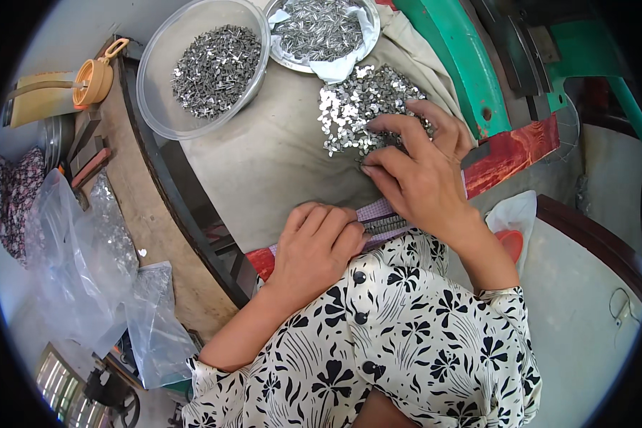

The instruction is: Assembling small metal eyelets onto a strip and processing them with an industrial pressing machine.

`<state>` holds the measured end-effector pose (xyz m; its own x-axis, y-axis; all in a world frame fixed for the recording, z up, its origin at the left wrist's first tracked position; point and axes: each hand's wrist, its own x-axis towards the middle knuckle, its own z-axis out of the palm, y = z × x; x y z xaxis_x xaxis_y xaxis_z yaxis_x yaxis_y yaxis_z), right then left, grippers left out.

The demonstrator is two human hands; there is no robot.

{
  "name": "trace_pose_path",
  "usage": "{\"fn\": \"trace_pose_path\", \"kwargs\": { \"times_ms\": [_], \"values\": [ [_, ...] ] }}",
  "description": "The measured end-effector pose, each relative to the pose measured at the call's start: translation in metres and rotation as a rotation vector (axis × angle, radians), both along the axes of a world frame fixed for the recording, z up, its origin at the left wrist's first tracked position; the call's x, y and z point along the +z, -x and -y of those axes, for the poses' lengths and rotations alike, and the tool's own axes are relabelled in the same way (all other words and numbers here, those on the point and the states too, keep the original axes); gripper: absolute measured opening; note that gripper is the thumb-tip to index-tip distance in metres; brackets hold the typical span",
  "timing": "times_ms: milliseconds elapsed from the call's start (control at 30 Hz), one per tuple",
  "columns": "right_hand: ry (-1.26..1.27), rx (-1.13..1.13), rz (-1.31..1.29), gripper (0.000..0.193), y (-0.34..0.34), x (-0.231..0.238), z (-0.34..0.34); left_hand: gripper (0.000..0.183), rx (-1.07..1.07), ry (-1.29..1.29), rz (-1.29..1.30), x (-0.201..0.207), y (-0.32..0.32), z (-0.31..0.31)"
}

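Small flat, shiny metal pieces with short stems lie in a loose pile (349,107) on the grey cloth-covered work surface (264,178). Over the pile's near edge is my right hand (428,171); its thumb and forefinger pinch together at the tips, and whatever is between them is too small to make out. My left hand (310,242) rests at the front edge with curled fingers, closed on the left end of a purple-edged strip (389,221). A dark row of small metal parts runs along that strip, partly hidden by my hands.
At the back, a clear plastic bowl (150,107) holds many dull nail-like pieces. Beside it, a lined metal bowl (314,69) contains shiny thin ones. Green machine metalwork (471,78) rises at right. Plastic bags (78,264) and an orange cup-shaped holder (94,82) are at left.
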<state>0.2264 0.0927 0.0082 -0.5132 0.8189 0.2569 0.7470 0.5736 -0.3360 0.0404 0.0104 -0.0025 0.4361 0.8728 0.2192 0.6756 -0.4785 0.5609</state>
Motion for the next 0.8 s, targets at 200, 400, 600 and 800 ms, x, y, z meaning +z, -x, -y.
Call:
{"fn": "trace_pose_path", "kwargs": {
  "times_ms": [200, 400, 600, 800],
  "values": [
    [0.196, -0.026, -0.149, 0.012, -0.002, 0.005, 0.000, 0.017, -0.031, 0.012, 0.005, -0.002, 0.003, -0.001],
    [0.487, -0.052, -0.562, 0.063, -0.022, 0.014, -0.007, 0.024, 0.009, -0.003, 0.049, -0.001, 0.001, -0.001],
    [0.809, -0.015, -1.069, 0.093, -0.024, 0.019, -0.005, 0.022, -0.022, -0.016, 0.003, -0.001, 0.004, -0.001],
    [1.151, 0.008, -1.596, 0.102, -0.033, 0.018, -0.007, 0.024, -0.001, 0.005, 0.090, -0.001, 0.002, -0.002]
  ]
}}
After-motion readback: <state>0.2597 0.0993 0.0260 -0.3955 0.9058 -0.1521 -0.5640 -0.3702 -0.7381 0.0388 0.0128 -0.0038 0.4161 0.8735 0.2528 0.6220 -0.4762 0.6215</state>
